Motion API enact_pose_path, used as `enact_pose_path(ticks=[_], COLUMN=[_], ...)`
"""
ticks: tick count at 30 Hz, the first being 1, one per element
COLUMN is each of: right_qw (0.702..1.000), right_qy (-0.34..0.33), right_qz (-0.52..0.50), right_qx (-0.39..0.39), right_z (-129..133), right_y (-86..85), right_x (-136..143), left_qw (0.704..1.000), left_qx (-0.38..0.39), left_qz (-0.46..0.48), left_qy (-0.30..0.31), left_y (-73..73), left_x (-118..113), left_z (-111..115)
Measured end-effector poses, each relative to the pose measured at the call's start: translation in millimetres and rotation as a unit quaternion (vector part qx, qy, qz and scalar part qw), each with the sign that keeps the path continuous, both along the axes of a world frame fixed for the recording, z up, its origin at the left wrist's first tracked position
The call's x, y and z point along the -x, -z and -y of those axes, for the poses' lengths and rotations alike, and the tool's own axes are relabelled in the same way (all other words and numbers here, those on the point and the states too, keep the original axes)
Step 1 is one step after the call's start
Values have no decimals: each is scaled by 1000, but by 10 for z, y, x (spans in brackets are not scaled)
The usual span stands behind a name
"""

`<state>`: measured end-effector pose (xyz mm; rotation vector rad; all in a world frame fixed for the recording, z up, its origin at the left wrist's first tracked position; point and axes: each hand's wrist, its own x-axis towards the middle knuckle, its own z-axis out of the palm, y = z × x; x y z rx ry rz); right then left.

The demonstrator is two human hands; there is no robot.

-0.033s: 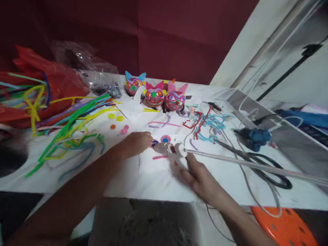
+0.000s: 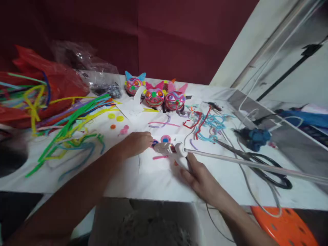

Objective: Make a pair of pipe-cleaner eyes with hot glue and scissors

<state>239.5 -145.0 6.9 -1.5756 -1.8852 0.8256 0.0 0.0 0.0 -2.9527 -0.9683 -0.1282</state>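
My right hand [image 2: 198,176] is wrapped round the handle of a white hot glue gun [image 2: 179,152], and a long glue stick [image 2: 230,159] runs out of its back to the right. The gun's nozzle points left, at a small dark blue and pink disc [image 2: 154,143]. My left hand [image 2: 138,143] is closed, its fingertips pinching the edge of that disc. Just right of it lies a pink disc with a blue centre [image 2: 165,139]. A short pink pipe cleaner piece [image 2: 160,157] is below the gun, on white paper.
Three decorated cat-face heads [image 2: 154,96] stand at the back. Green and yellow pipe cleaners [image 2: 69,126] spread leftward from a red bag [image 2: 61,77]. Black-handled scissors [image 2: 256,165] and cut blue pieces [image 2: 212,124] lie right. A grey cable [image 2: 247,181] hangs over the front edge.
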Motion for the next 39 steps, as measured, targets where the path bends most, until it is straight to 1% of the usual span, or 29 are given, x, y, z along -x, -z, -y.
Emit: enact_pose_path(ticks=[4, 11, 15, 18, 22, 26, 31, 35, 39], right_qw=[998, 979, 970, 973, 985, 994, 998, 998, 998], right_qy=[-1, 45, 46, 46, 31, 11, 0, -12, -14], right_qz=[-56, -186, -221, -210, -160, -105, -60, -47, -42], right_qx=[18, 74, 89, 87, 59, 26, 0, -34, -46], right_z=[1, -4, -4, 1, -8, -31, -33, -23, -18], right_y=[24, 46, 45, 75, 92, 47, 4, 11, 39], right_x=[-59, -111, -117, -116, -87, -28, 44, 74, 75], left_qw=[1000, 999, 999, 999, 998, 996, 995, 995, 994], left_qx=[22, 35, 40, 45, 51, 55, 61, 75, 75], left_qz=[-13, -5, -6, 0, -13, -41, -47, -45, -48], left_qy=[-15, -26, -30, -30, -40, -60, -61, -55, -62], left_y=[-20, -40, -39, -46, -78, -110, -132, -158, -167], left_x=[-10, -16, -16, -19, -38, -61, -72, -80, -81], left_z=[-3, 9, 6, 8, 29, 52, 59, 70, 79])
